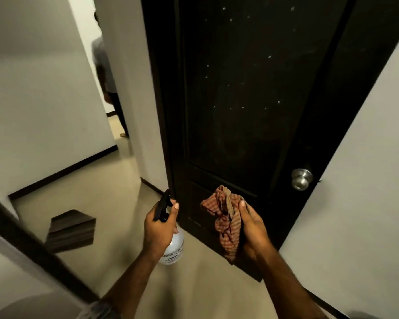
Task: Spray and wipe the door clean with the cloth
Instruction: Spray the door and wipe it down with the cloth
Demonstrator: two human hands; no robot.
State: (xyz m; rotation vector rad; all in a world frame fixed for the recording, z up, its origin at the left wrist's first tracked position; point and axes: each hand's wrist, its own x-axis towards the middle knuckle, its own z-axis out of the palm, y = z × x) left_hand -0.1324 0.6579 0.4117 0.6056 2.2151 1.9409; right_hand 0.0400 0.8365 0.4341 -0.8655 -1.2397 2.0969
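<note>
Head view shows the dark brown panelled wooden door [251, 93] straight ahead, its upper panel dotted with small pale droplets or specks. Left hand [158, 229] grips the neck of a clear plastic spray bottle with black trigger head [171, 236], fingers curled round it, nozzle aimed toward the lower door edge. Right hand [251, 226] clutches a bunched red-and-white checked cloth [226, 217], held near the lower panel; whether it touches the door cannot be told. Both grips are clamped on their items. Step in hand is judged to be the changeover from spraying to wiping. Next move calls for pressing the cloth flat against the panel and sweeping across the spotted area, clear of the round steel doorknob [301, 178]. Bottle contents appear colourless; fill level is not discernible.
</note>
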